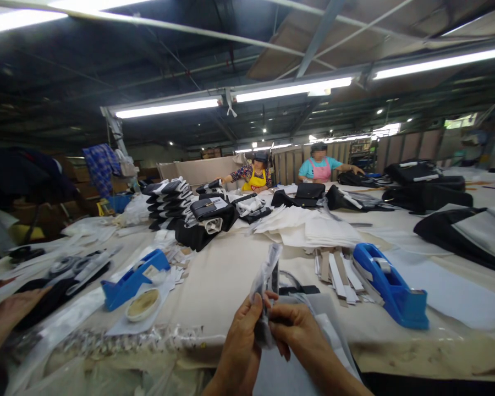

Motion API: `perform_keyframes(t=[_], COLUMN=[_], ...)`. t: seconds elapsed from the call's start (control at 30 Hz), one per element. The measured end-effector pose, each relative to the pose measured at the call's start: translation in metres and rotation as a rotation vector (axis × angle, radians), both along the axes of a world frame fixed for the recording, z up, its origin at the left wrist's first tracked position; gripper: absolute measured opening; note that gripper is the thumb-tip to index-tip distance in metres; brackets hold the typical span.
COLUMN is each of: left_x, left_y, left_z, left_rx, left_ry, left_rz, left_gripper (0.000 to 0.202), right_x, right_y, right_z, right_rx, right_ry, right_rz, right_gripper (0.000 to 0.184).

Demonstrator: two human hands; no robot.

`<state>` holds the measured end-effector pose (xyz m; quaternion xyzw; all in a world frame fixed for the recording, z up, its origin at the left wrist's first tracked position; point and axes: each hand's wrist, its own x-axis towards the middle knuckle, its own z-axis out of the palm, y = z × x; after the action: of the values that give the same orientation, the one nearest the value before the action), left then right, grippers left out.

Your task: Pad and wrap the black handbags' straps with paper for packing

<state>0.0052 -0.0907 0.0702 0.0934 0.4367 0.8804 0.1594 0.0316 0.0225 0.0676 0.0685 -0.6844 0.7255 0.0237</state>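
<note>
Between my two hands, over the table's front edge, a narrow dark piece in thin clear plastic wrap (268,269) stands roughly upright. My left hand (242,335) is closed around it, thumb on the near face. The fingers of my right hand (299,333) pinch its lower right side. What the dark piece is, I cannot make out. Just behind my hands lies a black strap-like piece (299,289), partly hidden. Below my right hand, white sheet material (284,368) hangs at the table's edge.
Blue tape dispensers stand at right (396,289) and left (136,278), with a round shallow dish (143,305) near the left one. Cardboard strips (338,275), white sheets (313,225) and black bags (206,220) cover the table. A co-worker's hand (16,305) reaches in at left; two people work opposite.
</note>
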Motion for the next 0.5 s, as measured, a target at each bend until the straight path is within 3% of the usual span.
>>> perform_keyframes(t=[0.17,0.27,0.5], left_x=[-0.001,0.001,0.003], left_y=[0.001,0.001,0.004], left_z=[-0.004,-0.004,-0.001], left_rx=[0.008,0.009,0.039], left_ry=[-0.035,-0.029,-0.028], left_rz=[0.010,0.034,0.039], left_gripper=[0.034,0.032,0.030], right_x=[0.000,0.002,0.001], right_y=[-0.001,-0.004,-0.010], right_z=[-0.001,-0.004,-0.009], right_rx=[-0.016,-0.032,0.044], right_ry=[-0.050,-0.053,0.028], right_rz=[0.031,0.020,-0.128], right_gripper=[0.006,0.011,0.010])
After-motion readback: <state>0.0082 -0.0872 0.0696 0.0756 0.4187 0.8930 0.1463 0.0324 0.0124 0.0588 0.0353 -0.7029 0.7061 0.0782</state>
